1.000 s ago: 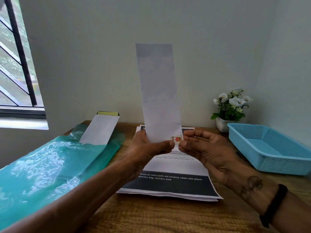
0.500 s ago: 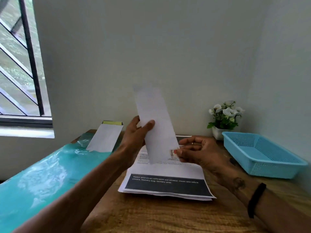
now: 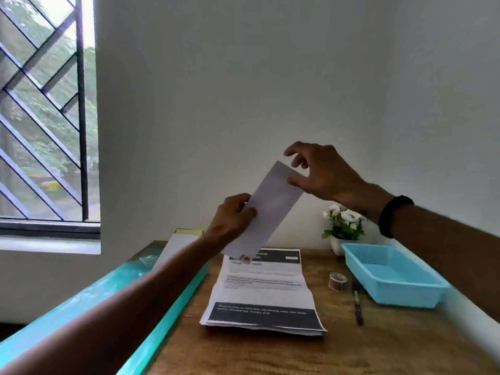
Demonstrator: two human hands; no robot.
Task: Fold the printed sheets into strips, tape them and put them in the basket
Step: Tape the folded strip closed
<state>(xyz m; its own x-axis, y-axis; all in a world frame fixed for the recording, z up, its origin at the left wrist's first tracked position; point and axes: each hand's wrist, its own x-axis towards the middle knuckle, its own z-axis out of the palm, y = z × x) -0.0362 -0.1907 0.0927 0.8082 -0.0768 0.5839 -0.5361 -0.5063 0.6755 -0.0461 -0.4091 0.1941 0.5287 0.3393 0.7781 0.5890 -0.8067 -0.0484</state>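
Note:
A folded white paper strip (image 3: 266,209) hangs tilted in the air above the table, its top leaning right. My left hand (image 3: 232,220) grips its left edge near the middle. My right hand (image 3: 322,171) is at the strip's top corner, thumb touching the edge and the other fingers spread. A small red-printed tape piece shows at the strip's bottom end. A stack of printed sheets (image 3: 263,290) lies flat on the wooden table below. The light blue basket (image 3: 389,277) stands at the right with nothing in it.
A roll of tape (image 3: 337,281) and a pen (image 3: 357,304) lie between the stack and the basket. A teal plastic sheet (image 3: 113,290) covers the left side, with a white envelope (image 3: 176,246) on it. A potted white flower (image 3: 343,226) stands behind the basket. A barred window is at left.
My right hand let go of the strip's bottom end and rose to its top corner. The strip tilted to the right. My left hand slid up to the strip's middle edge.

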